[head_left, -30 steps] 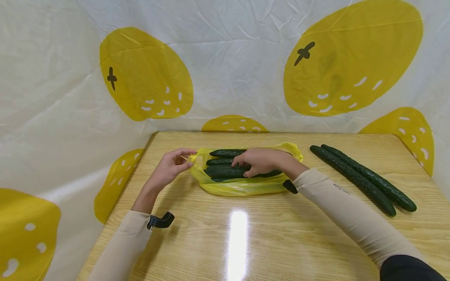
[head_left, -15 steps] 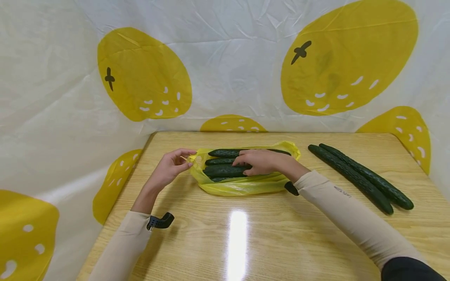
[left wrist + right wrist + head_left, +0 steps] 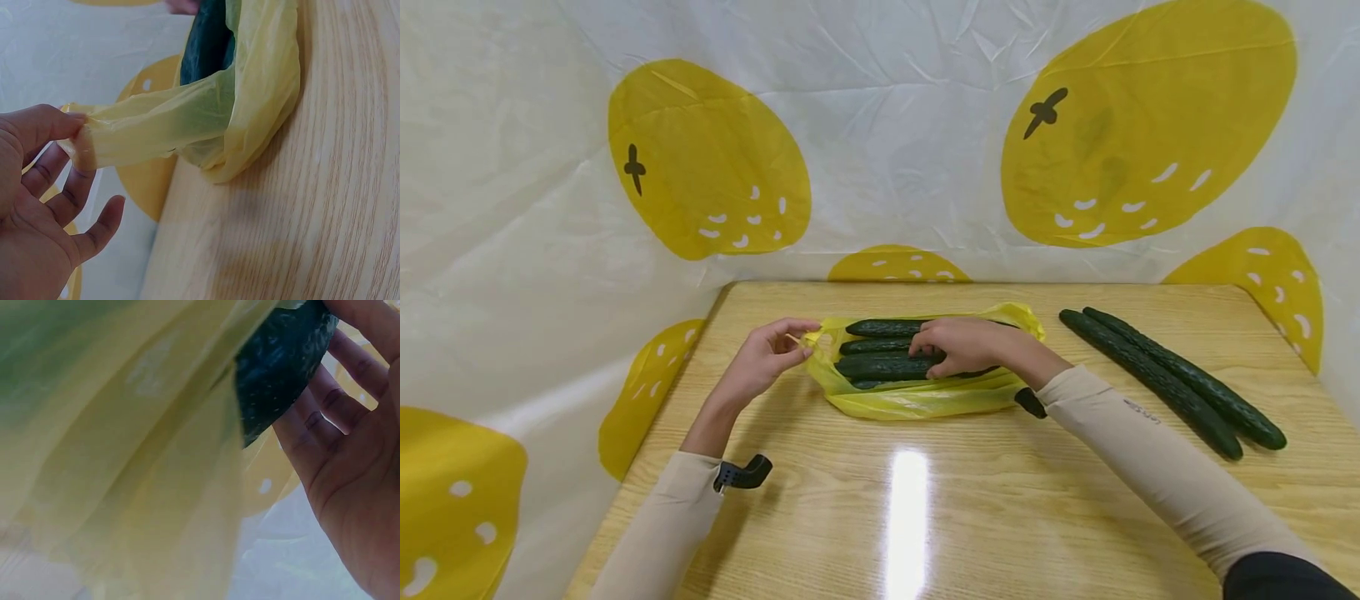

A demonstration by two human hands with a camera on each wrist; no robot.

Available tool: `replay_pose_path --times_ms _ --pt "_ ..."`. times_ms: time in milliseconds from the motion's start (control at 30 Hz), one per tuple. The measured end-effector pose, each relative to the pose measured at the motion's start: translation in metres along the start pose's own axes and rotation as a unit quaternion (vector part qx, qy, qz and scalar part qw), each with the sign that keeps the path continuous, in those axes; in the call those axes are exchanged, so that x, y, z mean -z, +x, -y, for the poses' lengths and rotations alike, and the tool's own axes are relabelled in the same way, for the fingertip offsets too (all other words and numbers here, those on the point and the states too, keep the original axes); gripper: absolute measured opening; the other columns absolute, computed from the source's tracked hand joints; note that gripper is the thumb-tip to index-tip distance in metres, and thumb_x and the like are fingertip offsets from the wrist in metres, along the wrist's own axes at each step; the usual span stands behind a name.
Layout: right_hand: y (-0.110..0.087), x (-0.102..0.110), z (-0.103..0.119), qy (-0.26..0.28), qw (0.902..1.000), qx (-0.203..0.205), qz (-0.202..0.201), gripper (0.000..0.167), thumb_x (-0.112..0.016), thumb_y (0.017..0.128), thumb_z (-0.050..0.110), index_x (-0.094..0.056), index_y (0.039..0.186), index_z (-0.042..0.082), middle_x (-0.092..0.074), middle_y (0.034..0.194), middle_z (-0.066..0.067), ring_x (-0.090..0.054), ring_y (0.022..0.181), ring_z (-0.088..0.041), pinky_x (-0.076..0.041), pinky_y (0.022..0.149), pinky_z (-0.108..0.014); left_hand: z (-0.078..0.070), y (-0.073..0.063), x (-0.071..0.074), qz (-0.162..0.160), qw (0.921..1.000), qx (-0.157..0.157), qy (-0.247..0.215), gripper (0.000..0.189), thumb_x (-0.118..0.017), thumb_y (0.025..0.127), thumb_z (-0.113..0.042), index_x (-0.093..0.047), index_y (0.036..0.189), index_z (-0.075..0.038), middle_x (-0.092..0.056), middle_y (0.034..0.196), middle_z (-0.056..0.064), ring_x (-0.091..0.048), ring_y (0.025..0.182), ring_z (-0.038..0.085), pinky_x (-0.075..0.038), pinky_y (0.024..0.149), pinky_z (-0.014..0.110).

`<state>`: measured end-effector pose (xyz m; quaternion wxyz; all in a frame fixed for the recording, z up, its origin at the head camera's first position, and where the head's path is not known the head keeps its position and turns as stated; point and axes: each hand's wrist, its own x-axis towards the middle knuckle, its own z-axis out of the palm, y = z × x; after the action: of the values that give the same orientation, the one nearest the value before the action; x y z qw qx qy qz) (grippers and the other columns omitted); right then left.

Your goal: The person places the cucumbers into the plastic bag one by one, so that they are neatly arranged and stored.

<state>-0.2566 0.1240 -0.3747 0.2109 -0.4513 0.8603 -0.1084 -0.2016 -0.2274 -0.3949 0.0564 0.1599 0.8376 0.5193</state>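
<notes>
Mid-frame, cucumbers point(image 3: 880, 366) lie in a yellow bag point(image 3: 917, 405) under the relaxed right hand point(image 3: 967, 344); the left hand point(image 3: 763, 360) pinches the bag's left end.

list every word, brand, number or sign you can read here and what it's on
Nothing can be read for certain.
Right sleeve: small dark lettering, too small to read.
Yellow bag: no lettering seen.
Backdrop: printed shapes and marks, no words.
</notes>
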Motion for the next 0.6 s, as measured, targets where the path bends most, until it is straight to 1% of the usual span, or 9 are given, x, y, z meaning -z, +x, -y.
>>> replay_pose_path --times_ms 133,200,300,367,467,533,600 --pt "-0.004 -0.001 -0.008 -0.007 0.9999 -0.005 -0.008 0.042 -0.071 0.097 0.033 -0.064 0.133 0.012 -0.061 0.107 0.002 -0.054 0.09 -0.015 -0.047 0.08 -0.036 0.0 0.002 0.0 0.004 1.0 0.0 -0.001 0.036 -0.068 0.099 -0.014 -0.065 0.134 -0.011 -0.059 0.117 0.009 -0.061 0.093 0.045 -0.054 0.079 0.05" --pt "-0.008 0.0 -0.011 -0.008 0.9999 -0.007 -0.012 0.043 -0.071 0.097 0.034 -0.065 0.132 0.011 -0.061 0.106 0.002 -0.053 0.088 -0.015 -0.047 0.078 -0.036 0.0 0.002 0.0 0.006 1.0 0.002 0.001 0.036 -0.068 0.099 -0.014 -0.064 0.135 -0.01 -0.059 0.116 0.01 -0.062 0.092 0.042 -0.053 0.08 0.052" --pt "-0.014 0.001 -0.015 -0.008 0.9998 -0.011 -0.013 0.044 -0.072 0.096 0.035 -0.066 0.132 0.01 -0.063 0.106 0.002 -0.054 0.088 -0.014 -0.047 0.078 -0.036 -0.001 0.003 0.001 0.009 0.9999 0.007 0.003 0.036 -0.068 0.099 -0.014 -0.064 0.135 -0.011 -0.059 0.117 0.009 -0.063 0.091 0.037 -0.053 0.081 0.053" --pt "-0.018 0.002 -0.017 -0.009 0.9998 -0.013 -0.014 0.044 -0.072 0.096 0.035 -0.066 0.132 0.01 -0.063 0.106 0.002 -0.055 0.089 -0.014 -0.048 0.079 -0.036 -0.002 0.004 0.001 0.01 0.9999 0.009 0.003 0.035 -0.068 0.099 -0.015 -0.065 0.134 -0.013 -0.06 0.117 0.009 -0.063 0.09 0.034 -0.054 0.082 0.052" --pt "-0.024 0.003 -0.02 -0.008 0.9997 -0.018 -0.012 0.043 -0.073 0.095 0.034 -0.067 0.13 0.01 -0.064 0.105 0.001 -0.056 0.088 -0.014 -0.049 0.079 -0.037 -0.003 0.004 0.001 0.008 0.9999 0.011 0.003 0.034 -0.068 0.099 -0.015 -0.066 0.133 -0.016 -0.06 0.117 0.009 -0.063 0.09 0.034 -0.054 0.083 0.051" --pt "-0.028 0.005 -0.022 -0.012 0.9997 -0.017 -0.013 0.042 -0.074 0.094 0.032 -0.068 0.128 0.009 -0.064 0.103 0.001 -0.055 0.086 -0.014 -0.049 0.078 -0.038 -0.005 0.004 0.001 0.007 0.9999 0.012 0.003 0.034 -0.068 0.099 -0.015 -0.066 0.133 -0.016 -0.06 0.116 0.008 -0.063 0.09 0.035 -0.055 0.082 0.048" --pt "-0.031 0.005 -0.024 -0.014 0.9997 -0.016 -0.014 0.04 -0.075 0.094 0.032 -0.068 0.126 0.008 -0.064 0.102 0.0 -0.056 0.086 -0.015 -0.05 0.078 -0.038 -0.006 0.005 0.001 0.008 0.9999 0.01 0.002 0.034 -0.068 0.099 -0.015 -0.066 0.133 -0.015 -0.06 0.116 0.009 -0.063 0.09 0.036 -0.055 0.081 0.043"
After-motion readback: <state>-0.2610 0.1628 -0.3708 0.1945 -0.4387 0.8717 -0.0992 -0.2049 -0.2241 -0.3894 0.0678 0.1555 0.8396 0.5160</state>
